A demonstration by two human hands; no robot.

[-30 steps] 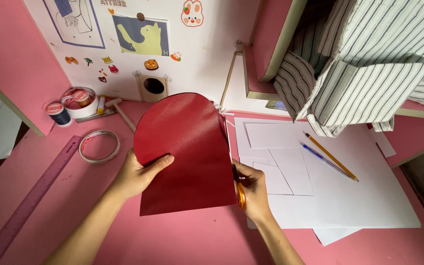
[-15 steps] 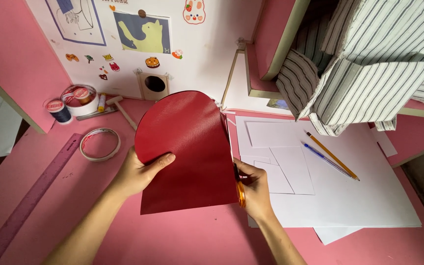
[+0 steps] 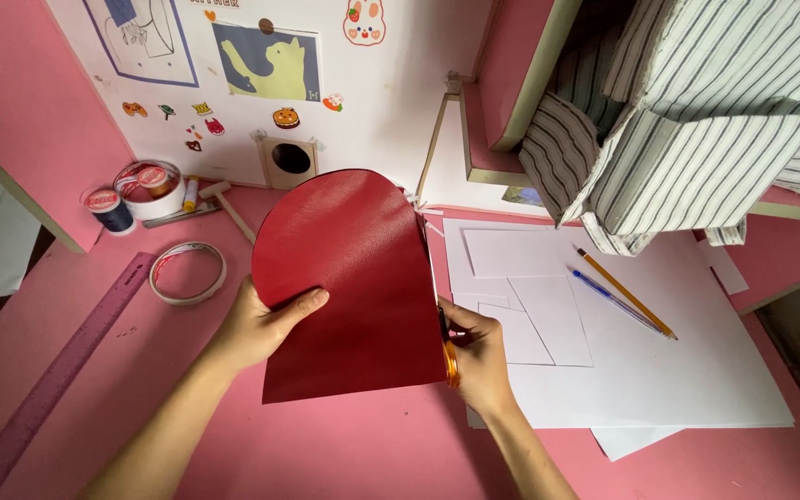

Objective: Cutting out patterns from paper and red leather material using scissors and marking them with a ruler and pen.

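The pink desk (image 3: pixel 344 454) carries the work; every place below is given relative to the red sheet (image 3: pixel 349 287), an arch-topped piece of red paper held tilted just above the desk at the centre of the view. To its right lie white sheets (image 3: pixel 659 370) with smaller cut white pieces on top, and further right a yellow pencil (image 3: pixel 627 293) and a blue pen (image 3: pixel 615 302) side by side. To its left sit a purple ruler (image 3: pixel 57 375) and a roll of tape (image 3: pixel 188 273); above and to its left, a spool of dark thread (image 3: pixel 108 210). The left hand (image 3: pixel 256 324) grips the sheet's left edge, thumb on the face and fingers closed behind it. The right hand (image 3: pixel 479 356) is at the sheet's right edge, fingers closed around orange-handled scissors (image 3: pixel 449 356), whose blades run up that edge. A thin white sliver stands off the edge above the blades. In the inspector's judgement, the cut goes best if the left hand keeps the sheet taut and feeds it steadily, the blades following the red border in long strokes, not short snips.
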